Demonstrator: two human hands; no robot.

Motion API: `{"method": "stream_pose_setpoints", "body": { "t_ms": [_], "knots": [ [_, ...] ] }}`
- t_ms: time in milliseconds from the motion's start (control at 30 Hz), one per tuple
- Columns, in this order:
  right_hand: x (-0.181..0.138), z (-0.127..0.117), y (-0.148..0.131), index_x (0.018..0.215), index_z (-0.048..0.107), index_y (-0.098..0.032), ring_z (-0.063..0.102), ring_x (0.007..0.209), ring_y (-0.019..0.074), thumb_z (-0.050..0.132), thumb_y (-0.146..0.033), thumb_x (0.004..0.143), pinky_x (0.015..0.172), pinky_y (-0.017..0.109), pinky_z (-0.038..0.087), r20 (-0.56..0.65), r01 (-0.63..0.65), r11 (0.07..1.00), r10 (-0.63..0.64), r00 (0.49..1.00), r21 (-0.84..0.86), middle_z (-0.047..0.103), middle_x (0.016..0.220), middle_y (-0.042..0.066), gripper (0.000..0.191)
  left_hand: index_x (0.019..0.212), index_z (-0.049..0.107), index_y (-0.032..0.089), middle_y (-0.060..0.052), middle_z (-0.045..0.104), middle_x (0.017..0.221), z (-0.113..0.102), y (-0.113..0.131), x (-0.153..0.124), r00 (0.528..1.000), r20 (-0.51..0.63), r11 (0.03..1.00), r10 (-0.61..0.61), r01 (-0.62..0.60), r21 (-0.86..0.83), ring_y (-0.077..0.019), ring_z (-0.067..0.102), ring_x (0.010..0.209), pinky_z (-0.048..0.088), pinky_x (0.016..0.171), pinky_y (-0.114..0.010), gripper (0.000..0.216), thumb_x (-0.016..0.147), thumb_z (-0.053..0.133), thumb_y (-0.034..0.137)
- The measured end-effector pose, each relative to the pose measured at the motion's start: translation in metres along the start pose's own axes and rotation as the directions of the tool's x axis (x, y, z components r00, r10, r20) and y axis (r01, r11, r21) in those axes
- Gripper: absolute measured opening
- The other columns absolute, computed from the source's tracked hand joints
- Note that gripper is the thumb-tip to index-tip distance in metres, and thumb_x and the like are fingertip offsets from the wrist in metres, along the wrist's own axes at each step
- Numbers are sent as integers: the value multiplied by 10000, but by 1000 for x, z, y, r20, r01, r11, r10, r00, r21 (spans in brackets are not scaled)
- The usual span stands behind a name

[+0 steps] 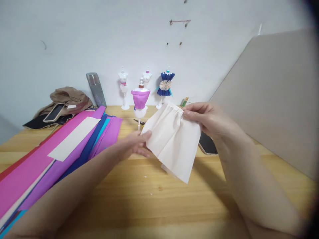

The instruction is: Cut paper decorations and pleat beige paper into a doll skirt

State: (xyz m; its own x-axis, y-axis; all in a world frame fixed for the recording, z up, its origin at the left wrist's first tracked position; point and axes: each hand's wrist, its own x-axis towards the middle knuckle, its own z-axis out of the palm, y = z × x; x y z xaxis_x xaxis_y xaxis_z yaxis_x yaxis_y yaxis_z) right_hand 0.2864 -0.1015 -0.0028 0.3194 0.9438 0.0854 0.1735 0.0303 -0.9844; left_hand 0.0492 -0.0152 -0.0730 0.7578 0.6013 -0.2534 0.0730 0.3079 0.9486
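A cream pleated paper piece (pixel 174 139), gathered along its top edge and flaring out like a small skirt, is held up above the table. My right hand (pixel 206 118) pinches its gathered upper right corner between thumb and fingers. At the left edge of the pleated paper, my left hand (pixel 137 144) has its thumb over the border, with other fingers partly spread below. Just behind stands a small white mannequin (pixel 140 113) wearing a purple paper top (pixel 140 99). Scissors (pixel 142 122) lie near its stand, mostly hidden by the paper.
Coloured paper sheets (pixel 32 162) with a cream strip (pixel 74 137) cover the table's left side. Behind them are a brown cloth (pixel 69 96), a phone (pixel 54 113) and a flask (pixel 96 89). A mannequin in blue (pixel 166 91) stands by the wall. A dark phone (pixel 208 145) lies right.
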Motion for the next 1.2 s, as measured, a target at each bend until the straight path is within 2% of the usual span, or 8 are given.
{"method": "stream_pose_setpoints", "body": {
  "t_ms": [200,467,633,733,800,933,1033,1200],
  "knots": [
    [0,-3,-8,647,694,-238,535,535,143,841,-361,610,493,293,416,-8,27,1000,-27,1000,3,650,624,21,195,970,683,108,-58,691,809,32,-17,-8,999,26,974,48,-41,-223,-124,624,640,510,552,-232,602,516,977,372],
    [5,-4,-6,616,710,-207,524,522,128,877,-340,493,497,276,419,-50,8,997,-5,999,72,651,592,19,247,868,699,103,-35,665,702,27,-25,0,990,-50,986,132,-136,-96,-114,591,614,461,522,-210,471,538,940,336],
    [7,-3,-4,610,707,-221,516,520,128,869,-344,532,496,285,421,-31,25,998,-23,999,56,634,591,20,218,826,761,121,-84,735,743,3,-20,5,986,166,990,18,-40,133,-148,652,616,484,521,-220,448,598,874,489],
    [6,-7,-2,631,701,-219,526,512,136,862,-364,575,483,287,420,4,5,1000,-5,1000,16,629,596,24,224,831,822,184,-97,784,786,-30,5,-1,804,517,872,-294,4,489,-205,706,675,543,580,-270,379,629,858,502],
    [4,-8,1,676,714,-216,543,515,145,850,-378,612,471,283,413,64,-13,1000,15,998,-29,644,615,27,221,709,815,209,-92,752,648,-49,26,-12,739,520,733,-428,-52,678,-203,658,554,510,513,-279,282,662,851,484],
    [-4,-1,5,775,754,-214,583,559,144,832,-404,673,498,261,431,210,-34,993,57,976,-115,683,686,23,229,604,782,191,-153,760,701,-55,62,-41,823,567,811,-14,-322,488,-242,696,610,548,619,-341,368,775,758,517],
    [-10,16,6,761,760,-197,559,559,134,819,-439,671,502,255,400,360,-5,977,84,929,-213,673,686,28,265,760,798,187,-97,778,838,-33,71,-52,875,140,724,463,-464,510,-198,690,735,531,662,-286,254,820,701,414],
    [-14,43,11,787,744,-160,440,531,104,707,-465,758,496,255,316,553,158,945,29,833,-288,596,624,3,309,764,695,155,10,576,650,-5,57,-38,910,160,568,382,-368,737,-121,523,646,404,607,-229,280,875,550,367]
  ]
}}
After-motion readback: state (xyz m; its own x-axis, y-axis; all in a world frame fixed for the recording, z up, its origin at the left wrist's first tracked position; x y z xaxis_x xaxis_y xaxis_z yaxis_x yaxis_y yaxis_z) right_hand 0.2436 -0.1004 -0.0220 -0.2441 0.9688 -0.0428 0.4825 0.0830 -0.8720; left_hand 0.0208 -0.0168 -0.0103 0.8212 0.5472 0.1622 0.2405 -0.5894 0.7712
